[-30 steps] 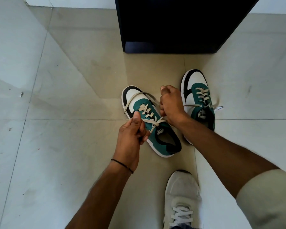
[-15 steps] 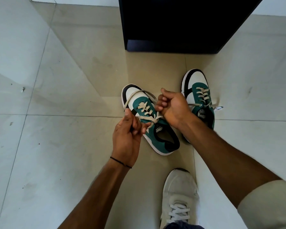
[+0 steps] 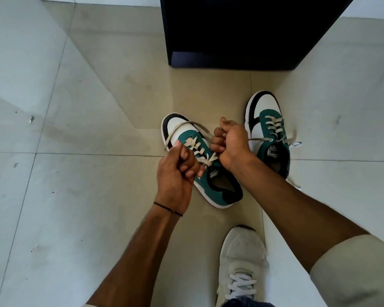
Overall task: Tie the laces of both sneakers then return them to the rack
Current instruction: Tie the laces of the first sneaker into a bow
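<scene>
Now the left hand (image 3: 177, 171) and right hand (image 3: 231, 142), close together, have clenched tighter on the cream flat laces (image 3: 186, 125) of the green-and-white canvas sneaker (image 3: 211, 191) beneath them, so the first knot seems under way. Its twin (image 3: 268, 129), just beyond the right hand, lies untied.

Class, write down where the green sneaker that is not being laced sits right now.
That sneaker stands on the floor right of centre in the head view, just right of the right hand, with the dark rack beyond its toe.
</scene>
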